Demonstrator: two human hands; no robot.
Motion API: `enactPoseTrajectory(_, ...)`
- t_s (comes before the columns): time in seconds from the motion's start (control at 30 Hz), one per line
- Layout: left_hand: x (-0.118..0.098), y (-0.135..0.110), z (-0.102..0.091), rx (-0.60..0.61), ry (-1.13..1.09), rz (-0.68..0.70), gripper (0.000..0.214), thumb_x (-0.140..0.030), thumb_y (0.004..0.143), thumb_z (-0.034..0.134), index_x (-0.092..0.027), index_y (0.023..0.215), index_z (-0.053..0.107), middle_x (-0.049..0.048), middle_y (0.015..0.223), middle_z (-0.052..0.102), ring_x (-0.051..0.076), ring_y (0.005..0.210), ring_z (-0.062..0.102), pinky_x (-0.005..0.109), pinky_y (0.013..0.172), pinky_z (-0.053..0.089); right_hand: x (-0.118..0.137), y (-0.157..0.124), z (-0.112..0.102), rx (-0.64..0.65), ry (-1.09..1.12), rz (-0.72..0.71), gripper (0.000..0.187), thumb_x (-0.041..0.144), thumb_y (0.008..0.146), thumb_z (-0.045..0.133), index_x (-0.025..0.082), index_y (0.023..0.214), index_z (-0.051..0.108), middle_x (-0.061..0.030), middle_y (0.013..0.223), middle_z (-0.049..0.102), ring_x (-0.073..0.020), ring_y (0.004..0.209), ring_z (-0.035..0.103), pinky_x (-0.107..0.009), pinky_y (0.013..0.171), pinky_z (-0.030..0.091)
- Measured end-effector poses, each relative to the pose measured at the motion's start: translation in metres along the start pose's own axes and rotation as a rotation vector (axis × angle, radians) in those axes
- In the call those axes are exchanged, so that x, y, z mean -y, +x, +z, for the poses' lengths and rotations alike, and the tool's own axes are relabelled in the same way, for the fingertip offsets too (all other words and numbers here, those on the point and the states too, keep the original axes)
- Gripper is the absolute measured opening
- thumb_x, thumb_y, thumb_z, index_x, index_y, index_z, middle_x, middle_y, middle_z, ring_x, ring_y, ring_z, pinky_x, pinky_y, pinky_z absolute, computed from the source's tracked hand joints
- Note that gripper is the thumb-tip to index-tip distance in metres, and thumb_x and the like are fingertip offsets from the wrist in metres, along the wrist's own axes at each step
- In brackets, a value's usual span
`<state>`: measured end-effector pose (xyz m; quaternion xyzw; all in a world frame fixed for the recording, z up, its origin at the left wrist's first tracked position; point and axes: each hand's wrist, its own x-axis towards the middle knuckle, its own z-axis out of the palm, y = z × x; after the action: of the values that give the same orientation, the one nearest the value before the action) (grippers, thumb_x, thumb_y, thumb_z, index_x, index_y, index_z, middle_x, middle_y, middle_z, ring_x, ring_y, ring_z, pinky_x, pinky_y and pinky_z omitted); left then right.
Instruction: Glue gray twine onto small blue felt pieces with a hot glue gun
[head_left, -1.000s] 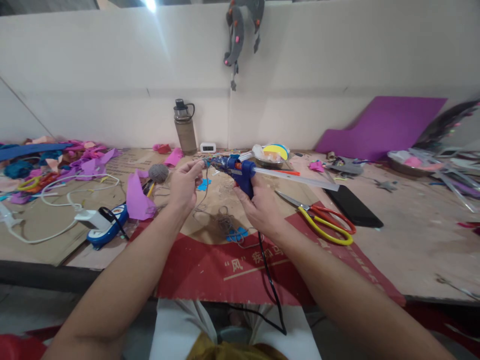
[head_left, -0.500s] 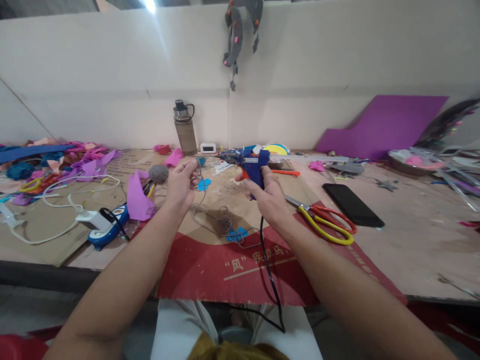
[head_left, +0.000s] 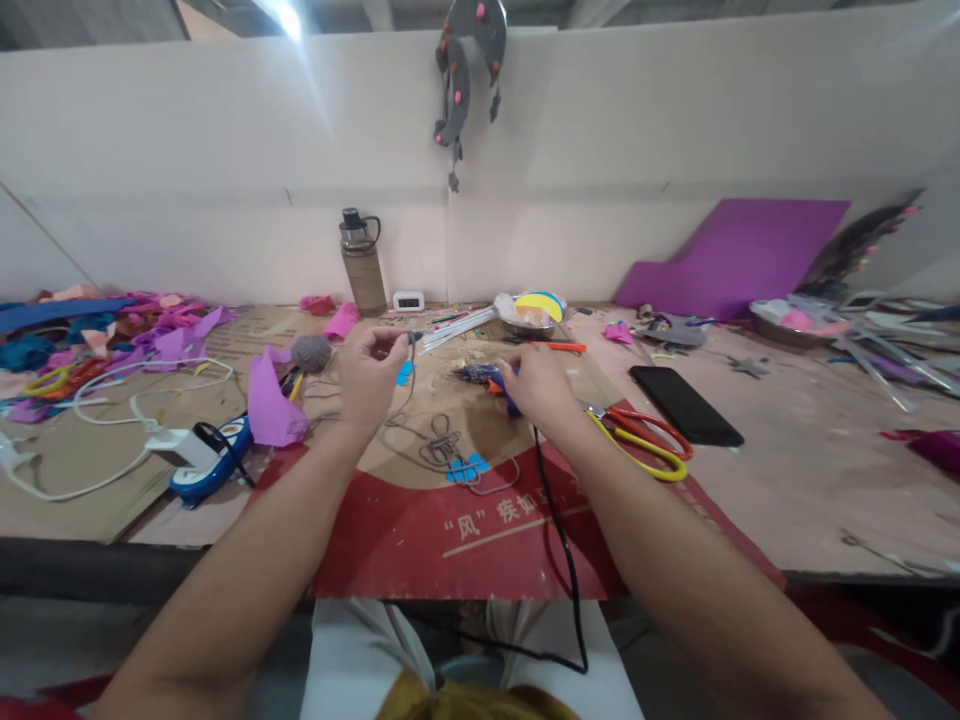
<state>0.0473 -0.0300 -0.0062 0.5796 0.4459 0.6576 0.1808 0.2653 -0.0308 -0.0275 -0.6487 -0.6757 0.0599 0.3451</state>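
My left hand (head_left: 373,372) is closed in a pinch on a small dark teal piece (head_left: 414,338), from which grey yarn trails down. The yarn lies in a loose tangle (head_left: 441,445) on the cardboard, partly over a blue flower-shaped cutout (head_left: 468,467). My right hand (head_left: 541,385) is closed over the blue hot glue gun (head_left: 480,374), low at the cardboard with its nozzle to the left. The hand hides most of the gun's body. Its black cord (head_left: 553,530) runs down over the table edge. Another blue cutout (head_left: 406,373) shows beside my left fingers.
Scissors (head_left: 645,440) with red and yellow handles and a black phone (head_left: 686,405) lie right. A grey yarn ball (head_left: 310,353), purple felt (head_left: 274,400) and a blue power strip (head_left: 214,465) are left. Behind stand a bottle (head_left: 363,270) and a bowl (head_left: 529,325).
My right hand has lowered the glue gun from the air to the cardboard and turned over it. The left hand still pinches the teal piece, slightly lower. The view has shifted a little.
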Motion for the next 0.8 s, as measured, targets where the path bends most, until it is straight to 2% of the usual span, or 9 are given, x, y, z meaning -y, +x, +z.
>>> enactPoseTrajectory(0.03,-0.001,-0.001,-0.001,0.005,0.064,0.052,0.010,-0.027,0.075,0.066,-0.018,0.077,0.070,-0.0004,0.067,0.064,0.010,0.056,0.052,0.022,0.055,0.041,0.011,-0.004,-0.001,-0.083,0.140,-0.037,0.015,0.032,0.084,0.052,0.020,0.076,0.049,-0.0133,0.090,0.062,-0.0256,0.096,0.058,-0.041,0.087,0.044)
enactPoseTrajectory(0.07,-0.003,-0.002,-0.001,0.008,0.118,0.113,0.009,-0.026,0.076,0.065,-0.018,0.076,0.070,-0.0001,0.068,0.065,0.010,0.058,0.053,0.023,0.057,0.042,0.024,-0.008,0.000,-0.094,0.331,-0.058,0.013,0.032,0.082,0.054,0.021,0.081,0.048,-0.0108,0.091,0.062,-0.0232,0.093,0.058,-0.040,0.087,0.045)
enactPoseTrajectory(0.2,-0.005,-0.002,-0.003,0.024,0.249,0.378,0.006,-0.021,0.076,0.064,-0.018,0.076,0.069,0.0030,0.080,0.067,0.014,0.072,0.058,0.025,0.065,0.045,0.073,-0.017,0.017,0.138,1.105,0.021,0.038,0.031,0.068,0.067,0.024,0.092,0.038,-0.0035,0.097,0.061,-0.0160,0.091,0.060,-0.034,0.087,0.048)
enactPoseTrajectory(0.27,-0.005,-0.002,-0.004,0.031,0.267,0.438,0.006,-0.019,0.077,0.063,-0.018,0.076,0.069,0.0041,0.085,0.068,0.015,0.076,0.059,0.026,0.066,0.046,0.086,-0.018,0.026,0.237,1.283,0.090,0.043,0.027,0.066,0.068,0.025,0.094,0.035,0.0011,0.089,0.060,-0.0132,0.080,0.060,-0.032,0.081,0.049)
enactPoseTrajectory(0.33,-0.005,-0.002,-0.004,0.032,0.255,0.408,0.006,-0.019,0.078,0.063,-0.018,0.076,0.068,0.0038,0.085,0.068,0.015,0.077,0.060,0.026,0.067,0.047,0.091,-0.016,0.031,0.237,1.310,0.117,0.041,0.027,0.068,0.066,0.025,0.095,0.036,0.0064,0.077,0.054,-0.0109,0.066,0.055,-0.029,0.069,0.048)
enactPoseTrajectory(0.4,-0.005,-0.003,-0.002,0.039,0.201,0.288,0.006,-0.020,0.078,0.063,-0.018,0.078,0.068,0.0024,0.080,0.069,0.014,0.072,0.061,0.025,0.066,0.048,0.089,-0.014,0.030,0.157,1.220,0.073,0.032,0.029,0.071,0.064,0.025,0.093,0.041,0.0080,0.071,0.048,-0.0097,0.060,0.047,-0.026,0.060,0.043)
enactPoseTrajectory(0.5,-0.002,-0.005,0.002,0.078,0.021,0.049,0.007,-0.023,0.078,0.064,-0.018,0.080,0.068,0.0000,0.068,0.066,0.011,0.059,0.059,0.024,0.059,0.048,0.084,-0.012,0.025,0.041,1.017,-0.056,0.012,0.027,0.076,0.060,0.022,0.081,0.050,0.0059,0.069,0.047,-0.0099,0.061,0.042,-0.025,0.057,0.037)
enactPoseTrajectory(0.57,0.001,-0.005,0.006,0.098,-0.110,-0.057,0.009,-0.025,0.078,0.065,-0.017,0.080,0.067,-0.0008,0.064,0.065,0.011,0.054,0.059,0.023,0.055,0.048,0.082,-0.012,0.022,-0.012,0.925,-0.104,0.008,0.025,0.078,0.059,0.021,0.075,0.053,0.0051,0.066,0.047,-0.0104,0.060,0.041,-0.026,0.057,0.034)
enactPoseTrajectory(0.8,0.004,-0.007,0.011,0.107,-0.318,-0.178,0.007,-0.023,0.075,0.068,-0.017,0.077,0.064,-0.0020,0.060,0.061,0.009,0.049,0.056,0.022,0.051,0.044,0.082,-0.013,0.019,-0.090,0.783,-0.138,0.012,0.026,0.079,0.060,0.020,0.070,0.057,0.0029,0.066,0.053,-0.0118,0.063,0.044,-0.027,0.061,0.035)
